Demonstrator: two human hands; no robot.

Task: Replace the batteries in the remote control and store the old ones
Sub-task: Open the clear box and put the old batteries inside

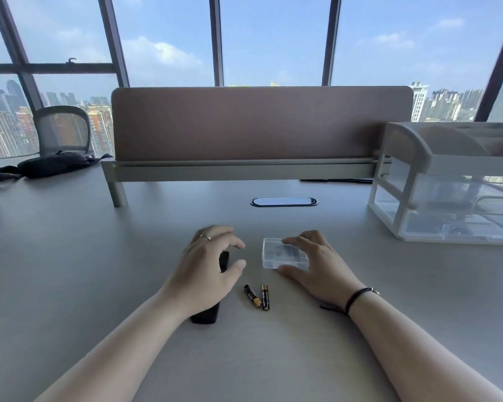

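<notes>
**Hands over remote and battery case**

The left hand (206, 268) arches over a slim black remote control (215, 294), fingers spread and loose; a firm grip cannot be confirmed. The remote's long axis runs away from the person, leaning slightly right. The right hand (317, 265) pinches a small clear plastic rectangular case (282, 253) between thumb and fingers. Between the hands, nearer the person, lie two black-and-gold batteries (259, 297), ends converging toward the person, on the grey desk (99, 256).
</notes>
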